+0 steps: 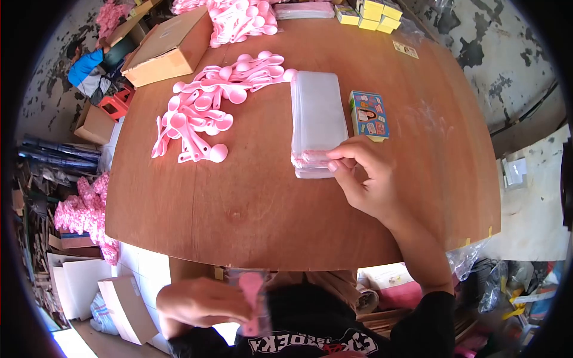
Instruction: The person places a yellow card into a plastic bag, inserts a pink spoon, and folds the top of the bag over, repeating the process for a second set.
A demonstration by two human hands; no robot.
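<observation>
My left hand point(203, 303) is close to my body, below the table's front edge. Its fingers are closed on a clear plastic bag with a pink measuring spoon point(251, 286) inside, slightly blurred. My right hand point(367, 179) pinches with thumb and forefinger at the lower right edge of a stack of clear plastic bags point(319, 113). Left of the stack lies a loose pile of pink measuring spoons point(203, 101). To its right, just beyond my right hand, is a small blue box with pictures point(370, 114).
The brown wooden table point(239, 209) has a cardboard box point(170, 48) at the far left, with more pink spoons point(245, 21) beside it. Small yellow boxes point(373, 13) are stacked at the back right. Another person point(89, 71) sits beyond the table's left side.
</observation>
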